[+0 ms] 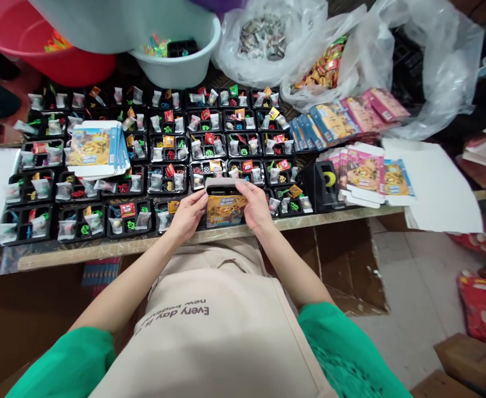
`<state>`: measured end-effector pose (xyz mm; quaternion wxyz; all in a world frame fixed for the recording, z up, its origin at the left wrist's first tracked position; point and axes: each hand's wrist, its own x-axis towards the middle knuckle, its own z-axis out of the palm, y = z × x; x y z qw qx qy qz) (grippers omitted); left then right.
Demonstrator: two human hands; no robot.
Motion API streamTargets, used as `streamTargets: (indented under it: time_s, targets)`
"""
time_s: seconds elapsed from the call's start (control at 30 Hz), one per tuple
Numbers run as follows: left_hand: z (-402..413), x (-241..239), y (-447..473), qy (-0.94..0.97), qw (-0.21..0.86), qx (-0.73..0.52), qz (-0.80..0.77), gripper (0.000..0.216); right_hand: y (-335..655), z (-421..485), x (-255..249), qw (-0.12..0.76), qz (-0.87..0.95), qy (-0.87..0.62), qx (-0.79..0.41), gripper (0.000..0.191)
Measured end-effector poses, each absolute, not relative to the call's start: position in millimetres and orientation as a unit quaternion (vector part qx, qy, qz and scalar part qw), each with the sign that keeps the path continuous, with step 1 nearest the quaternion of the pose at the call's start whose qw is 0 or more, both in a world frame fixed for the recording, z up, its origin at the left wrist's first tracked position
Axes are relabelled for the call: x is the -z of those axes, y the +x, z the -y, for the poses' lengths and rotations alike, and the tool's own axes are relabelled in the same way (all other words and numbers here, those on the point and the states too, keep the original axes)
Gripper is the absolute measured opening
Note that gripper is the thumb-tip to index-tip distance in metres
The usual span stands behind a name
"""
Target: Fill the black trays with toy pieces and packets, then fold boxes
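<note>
Yellow printed box (225, 212), top open

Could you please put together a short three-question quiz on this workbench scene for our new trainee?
1. True or false: the left hand and the right hand both hold the printed carton.
2. Which sits farthest left in the picture: (a) the clear bag of silvery packets, (b) the red tub, (c) the clear bag of orange packets?
3. Fill in the blank: the stack of blue-edged cartons lies on top of black compartmented ____.

Key: 1. True. 2. (b). 3. Trays.
</note>
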<state>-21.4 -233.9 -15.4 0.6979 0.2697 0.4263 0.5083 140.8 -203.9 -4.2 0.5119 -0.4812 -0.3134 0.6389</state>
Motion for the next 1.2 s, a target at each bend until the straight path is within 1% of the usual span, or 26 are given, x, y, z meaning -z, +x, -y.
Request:
streamTargets:
  time_s: [0.1, 0.2, 0.27, 0.37, 0.43, 0.53, 0.57, 0.67, 0.7, 0.77, 0.83, 0.9, 0.97, 1.0, 1.1, 1.13, 1.2]
  targets:
    - [239, 19, -20, 0.216, 0.703, -0.522, -0.432, 0.032, 139, 208, 6, 0.511, 0.328, -0.515, -0.605, 0.023]
    - [237, 17, -18, 0.183, 0.694, -0.523, -0.459, 0.025, 141, 210, 5, 0.505, 0.361, -0.527, -0.58, 0.023]
    - [234, 13, -17, 0.193, 0.687, -0.515, -0.476, 0.022, 145, 211, 4, 0.501, 0.367, -0.517, -0.59, 0.025]
    - [230, 8, -16, 0.263, 0.647, -0.528, -0.483, 0.025, 150, 215, 2, 0.5, 0.368, -0.511, -0.594, 0.035]
    - [228, 6, -16, 0.33, 0.592, -0.552, -0.486, 0.025, 150, 218, 3, 0.512, 0.382, -0.513, -0.573, 0.033]
    - [230, 3, -17, 0.417, 0.511, -0.568, -0.492, 0.011, 145, 222, 6, 0.529, 0.4, -0.507, -0.55, 0.027]
    - [231, 2, -18, 0.439, 0.495, -0.565, -0.493, 0.008, 145, 222, 7, 0.528, 0.403, -0.504, -0.552, 0.024]
    - [237, -4, -24, 0.521, 0.467, -0.525, -0.485, 0.01, 148, 222, 9, 0.511, 0.409, -0.488, -0.578, 0.015]
    - [239, -7, -26, 0.554, 0.453, -0.508, -0.48, 0.01, 150, 221, 10, 0.508, 0.412, -0.479, -0.586, 0.015]
    - [242, -13, -29, 0.612, 0.416, -0.48, -0.471, 0.011, 157, 222, 10, 0.508, 0.424, -0.453, -0.597, 0.022]
    - [242, -19, -32, 0.646, 0.381, -0.463, -0.473, 0.01, 164, 222, 7, 0.508, 0.472, -0.44, -0.571, 0.028]
    - [240, -22, -33, 0.659, 0.358, -0.447, -0.487, 0.007, 170, 222, 2, 0.486, 0.553, -0.453, -0.502, 0.024]
    - [237, -24, -34, 0.656, 0.355, -0.435, -0.504, 0.01, 175, 221, -5, 0.457, 0.62, -0.471, -0.43, 0.016]
    - [234, -24, -35, 0.649, 0.366, -0.43, -0.51, 0.011, 177, 220, -8, 0.446, 0.637, -0.473, -0.414, 0.014]
    - [230, -24, -36, 0.627, 0.417, -0.418, -0.509, 0.015, 180, 215, -13, 0.44, 0.639, -0.458, -0.434, 0.013]
    - [230, -25, -36, 0.627, 0.423, -0.418, -0.504, 0.015, 180, 213, -14, 0.442, 0.633, -0.452, -0.446, 0.013]
    - [231, -25, -37, 0.649, 0.4, -0.425, -0.488, 0.013, 180, 211, -12, 0.446, 0.624, -0.444, -0.463, 0.012]
